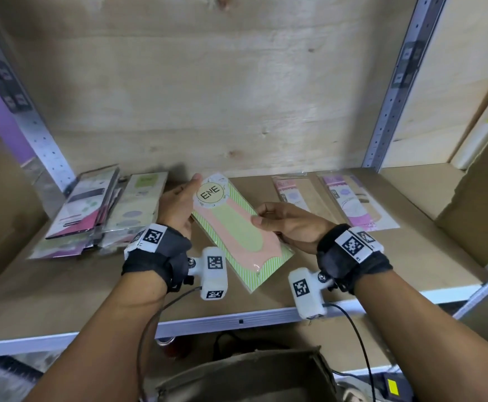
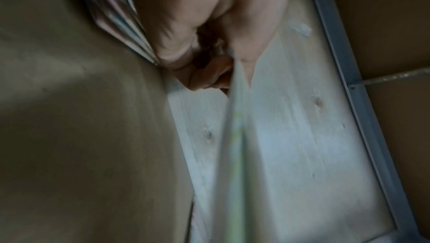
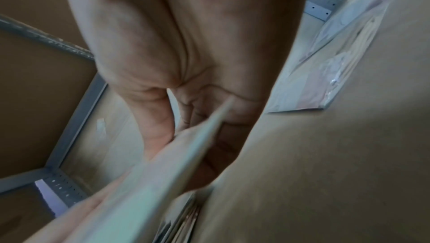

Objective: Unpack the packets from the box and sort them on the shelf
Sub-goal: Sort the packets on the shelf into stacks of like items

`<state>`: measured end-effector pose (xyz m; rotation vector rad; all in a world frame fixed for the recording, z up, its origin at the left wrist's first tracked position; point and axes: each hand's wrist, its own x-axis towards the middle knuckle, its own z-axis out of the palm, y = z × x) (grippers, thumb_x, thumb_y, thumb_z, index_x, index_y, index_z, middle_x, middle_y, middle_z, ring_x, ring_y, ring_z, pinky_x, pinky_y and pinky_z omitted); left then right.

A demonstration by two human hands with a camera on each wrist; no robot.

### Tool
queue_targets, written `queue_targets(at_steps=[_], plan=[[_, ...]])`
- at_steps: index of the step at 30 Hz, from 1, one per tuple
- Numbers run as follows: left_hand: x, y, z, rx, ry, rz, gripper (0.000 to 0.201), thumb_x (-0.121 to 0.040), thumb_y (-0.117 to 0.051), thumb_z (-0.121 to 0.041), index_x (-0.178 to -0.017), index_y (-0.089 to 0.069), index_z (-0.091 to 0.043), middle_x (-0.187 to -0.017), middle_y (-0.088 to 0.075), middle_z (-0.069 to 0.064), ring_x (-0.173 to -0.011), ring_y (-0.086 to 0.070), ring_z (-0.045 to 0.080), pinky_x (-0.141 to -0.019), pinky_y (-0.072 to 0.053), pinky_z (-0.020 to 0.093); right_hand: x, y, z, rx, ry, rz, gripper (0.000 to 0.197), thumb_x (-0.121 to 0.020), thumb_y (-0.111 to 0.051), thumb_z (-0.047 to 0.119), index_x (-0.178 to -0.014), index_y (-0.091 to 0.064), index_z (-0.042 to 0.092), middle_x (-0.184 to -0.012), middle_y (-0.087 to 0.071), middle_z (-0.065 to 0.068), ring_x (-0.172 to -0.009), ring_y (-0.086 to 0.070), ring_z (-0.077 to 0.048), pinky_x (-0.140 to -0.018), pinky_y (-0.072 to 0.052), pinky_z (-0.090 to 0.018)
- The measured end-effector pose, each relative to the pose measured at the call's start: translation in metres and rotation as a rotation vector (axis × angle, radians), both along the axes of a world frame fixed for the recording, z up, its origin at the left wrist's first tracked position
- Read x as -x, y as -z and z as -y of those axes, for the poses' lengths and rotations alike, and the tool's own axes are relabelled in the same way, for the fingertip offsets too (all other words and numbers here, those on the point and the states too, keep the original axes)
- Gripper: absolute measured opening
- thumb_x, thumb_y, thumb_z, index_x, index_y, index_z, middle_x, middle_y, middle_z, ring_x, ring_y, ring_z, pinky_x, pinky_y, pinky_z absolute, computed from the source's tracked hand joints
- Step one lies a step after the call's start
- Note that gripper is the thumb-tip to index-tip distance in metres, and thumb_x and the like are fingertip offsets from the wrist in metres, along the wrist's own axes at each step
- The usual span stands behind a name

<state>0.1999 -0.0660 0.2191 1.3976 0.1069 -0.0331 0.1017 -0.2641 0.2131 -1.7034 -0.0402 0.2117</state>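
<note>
Both hands hold one flat packet (image 1: 234, 227), green-striped with a pink and yellow-green sock shape and a round label, above the middle of the brown shelf board (image 1: 396, 256). My left hand (image 1: 180, 203) grips its upper left edge, thumb on top near the label. My right hand (image 1: 277, 223) pinches its right edge. In the left wrist view the packet (image 2: 235, 136) appears edge-on and blurred under the palm (image 2: 209, 8). The right wrist view shows the same packet (image 3: 163, 164) edge-on between thumb and fingers. A pile of packets (image 1: 97, 210) lies at the shelf's left.
Two flat packets (image 1: 292, 192) (image 1: 356, 204) lie at the back right of the shelf. A cardboard box (image 1: 480, 210) stands at the right end. Metal uprights (image 1: 393, 91) frame the plywood back wall. Another brown box (image 1: 245, 375) sits below the shelf's front edge.
</note>
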Motion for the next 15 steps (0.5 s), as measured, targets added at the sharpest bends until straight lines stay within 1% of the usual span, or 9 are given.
queue_targets(at_steps=[1, 3, 6, 7, 8, 10, 11, 12, 15], plan=[[0.001, -0.002, -0.001, -0.006, -0.006, -0.009, 0.026, -0.09, -0.072, -0.034, -0.088, -0.066, -0.009, -0.094, -0.073, 0.014, -0.078, -0.063, 0.021, -0.067, -0.045, 0.028, -0.001, 0.0, 0.0, -0.013, 0.008, -0.001, 0.014, -0.097, -0.059, 0.011, -0.107, -0.057, 0.002, -0.104, -0.057, -0.021, -0.094, -0.049, -0.031, -0.081, -0.036, -0.041], [0.004, -0.005, -0.004, -0.033, -0.019, -0.024, 0.03, -0.088, -0.071, -0.044, -0.086, -0.069, -0.015, -0.078, -0.073, 0.002, -0.061, -0.062, 0.014, -0.051, -0.044, 0.019, -0.001, 0.002, 0.0, 0.001, 0.034, -0.011, 0.014, -0.097, -0.06, 0.013, -0.106, -0.057, 0.003, -0.101, -0.058, -0.019, -0.091, -0.05, -0.03, -0.075, -0.038, -0.037], [0.013, -0.004, -0.001, -0.097, 0.097, -0.045, 0.044, -0.091, -0.056, -0.06, -0.083, -0.069, -0.019, -0.067, -0.07, -0.003, -0.057, -0.062, 0.01, -0.049, -0.051, 0.019, -0.003, 0.004, -0.002, -0.018, 0.121, -0.002, 0.014, -0.097, -0.061, 0.017, -0.088, -0.053, 0.011, -0.083, -0.056, -0.009, -0.074, -0.052, -0.022, -0.063, -0.039, -0.027], [0.017, -0.003, 0.002, -0.185, 0.157, -0.041, 0.052, -0.093, -0.048, -0.066, -0.086, -0.07, -0.019, -0.07, -0.071, -0.001, -0.059, -0.065, 0.011, -0.053, -0.055, 0.02, -0.005, 0.004, -0.003, -0.049, 0.167, 0.013, 0.019, -0.097, -0.062, 0.019, -0.084, -0.05, 0.014, -0.077, -0.051, -0.007, -0.068, -0.047, -0.019, -0.06, -0.035, -0.027], [0.02, 0.0, 0.006, -0.299, 0.212, -0.027, 0.06, -0.094, -0.039, -0.068, -0.093, -0.072, -0.018, -0.08, -0.073, 0.002, -0.069, -0.069, 0.015, -0.064, -0.059, 0.025, -0.007, 0.004, -0.004, -0.094, 0.21, 0.026, 0.021, -0.097, -0.062, 0.019, -0.083, -0.047, 0.016, -0.075, -0.048, -0.006, -0.065, -0.044, -0.018, -0.059, -0.033, -0.028], [0.024, 0.007, 0.012, -0.555, 0.248, 0.065, 0.066, -0.099, -0.029, -0.063, -0.112, -0.07, -0.013, -0.105, -0.072, 0.011, -0.096, -0.069, 0.03, -0.089, -0.057, 0.041, -0.01, 0.003, -0.01, -0.168, 0.278, 0.046, 0.019, -0.097, -0.062, 0.021, -0.088, -0.046, 0.015, -0.077, -0.055, -0.005, -0.065, -0.05, -0.018, -0.055, -0.037, -0.024], [0.026, 0.01, 0.015, -0.65, 0.219, 0.114, 0.067, -0.102, -0.028, -0.058, -0.113, -0.069, -0.006, -0.111, -0.071, 0.016, -0.102, -0.067, 0.034, -0.093, -0.053, 0.044, -0.013, 0.004, -0.015, -0.136, 0.309, 0.072, 0.018, -0.098, -0.061, 0.024, -0.091, -0.047, 0.014, -0.079, -0.058, -0.005, -0.065, -0.053, -0.017, -0.052, -0.039, -0.022], [0.028, 0.01, 0.017, -0.71, 0.167, 0.146, 0.067, -0.103, -0.028, -0.053, -0.109, -0.068, 0.0, -0.11, -0.07, 0.022, -0.101, -0.065, 0.038, -0.091, -0.053, 0.044, -0.015, 0.005, -0.02, -0.029, 0.343, 0.114, 0.021, -0.099, -0.058, 0.03, -0.092, -0.048, 0.014, -0.078, -0.058, -0.003, -0.064, -0.053, -0.017, -0.051, -0.039, -0.022], [0.03, 0.008, 0.023, -0.823, -0.002, 0.216, 0.067, -0.105, -0.027, -0.047, -0.097, -0.067, 0.007, -0.103, -0.068, 0.028, -0.095, -0.063, 0.041, -0.076, -0.046, 0.04, -0.022, 0.009, -0.031, 0.368, 0.441, 0.266, 0.037, -0.103, -0.04, 0.047, -0.085, -0.049, 0.015, -0.074, -0.054, 0.003, -0.067, -0.053, -0.015, -0.058, -0.036, -0.028]])
